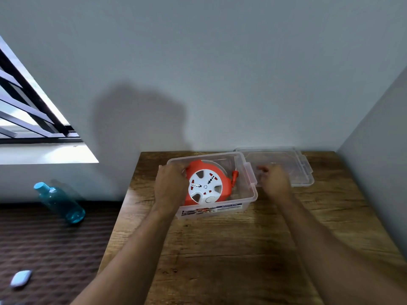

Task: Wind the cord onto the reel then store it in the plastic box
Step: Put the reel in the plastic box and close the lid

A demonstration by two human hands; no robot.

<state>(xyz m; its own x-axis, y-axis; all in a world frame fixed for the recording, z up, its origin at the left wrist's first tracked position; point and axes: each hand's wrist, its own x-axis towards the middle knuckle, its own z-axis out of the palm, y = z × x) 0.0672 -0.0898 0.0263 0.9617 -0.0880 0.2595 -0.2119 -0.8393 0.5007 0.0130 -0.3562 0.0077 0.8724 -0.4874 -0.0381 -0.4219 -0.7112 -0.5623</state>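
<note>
The orange cord reel [206,186] with its white socket face lies tilted inside the clear plastic box [246,195] on the wooden table. The cord looks wound, and its orange plug [234,176] rests beside the reel in the box. My left hand [170,183] curls over the box's left rim, next to the reel. My right hand [274,181] is blurred and sits over the left part of the clear lid [295,164], which lies flat just right of the box. I cannot make out whether its fingers grip the lid.
The wooden table [231,249] stands against a grey wall, with a second wall close on the right. To the left, lower down, a blue bottle [59,202] and a small white case [21,278] lie on a dark patterned surface.
</note>
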